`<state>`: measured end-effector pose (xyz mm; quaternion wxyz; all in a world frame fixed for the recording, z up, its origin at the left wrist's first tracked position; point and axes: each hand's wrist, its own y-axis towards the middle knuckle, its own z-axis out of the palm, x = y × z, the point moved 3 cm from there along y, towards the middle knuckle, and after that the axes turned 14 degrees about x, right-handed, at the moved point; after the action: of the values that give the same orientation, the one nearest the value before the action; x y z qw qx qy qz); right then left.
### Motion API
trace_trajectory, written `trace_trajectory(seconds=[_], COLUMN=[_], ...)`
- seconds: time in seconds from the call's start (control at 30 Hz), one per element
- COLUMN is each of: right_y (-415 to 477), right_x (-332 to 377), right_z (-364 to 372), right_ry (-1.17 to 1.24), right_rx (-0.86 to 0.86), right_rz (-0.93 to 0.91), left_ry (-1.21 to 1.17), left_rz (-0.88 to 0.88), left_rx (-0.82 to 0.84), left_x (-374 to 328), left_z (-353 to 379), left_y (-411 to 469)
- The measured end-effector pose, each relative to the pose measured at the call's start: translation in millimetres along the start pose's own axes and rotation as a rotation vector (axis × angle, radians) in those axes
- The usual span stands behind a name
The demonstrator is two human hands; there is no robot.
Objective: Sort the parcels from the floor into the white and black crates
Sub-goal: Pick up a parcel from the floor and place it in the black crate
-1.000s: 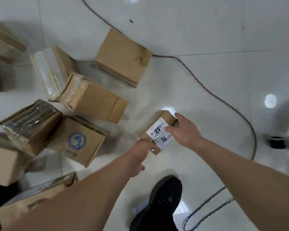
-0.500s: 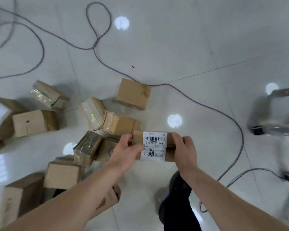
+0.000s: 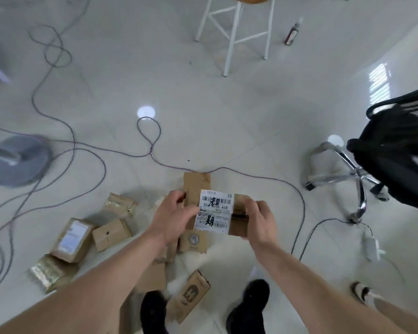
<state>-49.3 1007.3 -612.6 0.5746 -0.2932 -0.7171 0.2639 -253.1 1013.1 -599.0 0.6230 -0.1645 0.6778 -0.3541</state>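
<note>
A small brown cardboard parcel (image 3: 238, 226) with a white barcode label and black handwritten marks is held up in front of me. My left hand (image 3: 173, 216) grips its left end and my right hand (image 3: 261, 221) grips its right end. Several more cardboard parcels lie on the white tiled floor below, among them a labelled box (image 3: 71, 239), a plain box (image 3: 111, 233), a taped box (image 3: 51, 273), one behind the held parcel (image 3: 197, 185) and one between my shoes (image 3: 191, 294). No white or black crate is in view.
Purple cables (image 3: 152, 150) loop across the floor. A grey round stand base (image 3: 17, 162) sits at the left, a white stool (image 3: 237, 27) at the top, a bottle (image 3: 292, 33) beside it, a black office chair (image 3: 396, 153) at the right. My black shoes (image 3: 249, 307) are at the bottom.
The view has tilted up and away from the floor as the parcel rose with both hands still on it. The floor parcels now look smaller and lower; stool and chair have come into view.
</note>
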Motion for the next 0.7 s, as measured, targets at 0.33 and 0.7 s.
trace_trajectory(seconds=[0.33, 0.7], right_y=[-147.8, -268.9], right_x=[22.4, -1.1], right_z=[-64.2, -152.5], right_ry=[0.092, 0.189], right_rx=[-0.040, -0.094], right_rz=[-0.125, -0.257], left_ry=[0.111, 0.122], left_rz=[0.065, 0.178], left_rx=[0.040, 0.150], left_x=[-59.3, -95.3], left_z=[57.0, 155.6], left_y=[-120.0, -209.8])
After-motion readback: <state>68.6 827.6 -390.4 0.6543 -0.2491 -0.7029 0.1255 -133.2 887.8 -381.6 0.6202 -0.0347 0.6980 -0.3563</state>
